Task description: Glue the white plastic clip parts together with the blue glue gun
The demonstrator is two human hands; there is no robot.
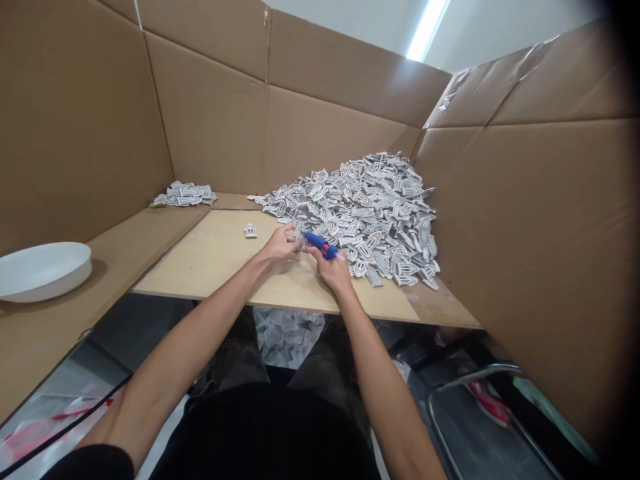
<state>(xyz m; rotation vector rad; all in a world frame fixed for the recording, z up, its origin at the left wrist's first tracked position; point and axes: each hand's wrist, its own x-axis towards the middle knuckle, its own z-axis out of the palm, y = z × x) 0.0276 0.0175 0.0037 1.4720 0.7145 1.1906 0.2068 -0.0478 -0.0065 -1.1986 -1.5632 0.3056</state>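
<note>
blue tool (320, 245) | long axis diagonal | points forward-left, toward left hand (281, 245)

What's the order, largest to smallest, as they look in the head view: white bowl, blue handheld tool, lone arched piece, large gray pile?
1. Large gray pile
2. White bowl, nearer the camera
3. Blue handheld tool
4. Lone arched piece

A shallow white bowl (53, 280) sits on a cardboard ledge (117, 261) at left, beside a tall cardboard wall (80, 127). A bright strip light (428, 29) glows overhead; at lower right stands a metal-framed chair (465, 427).
</note>
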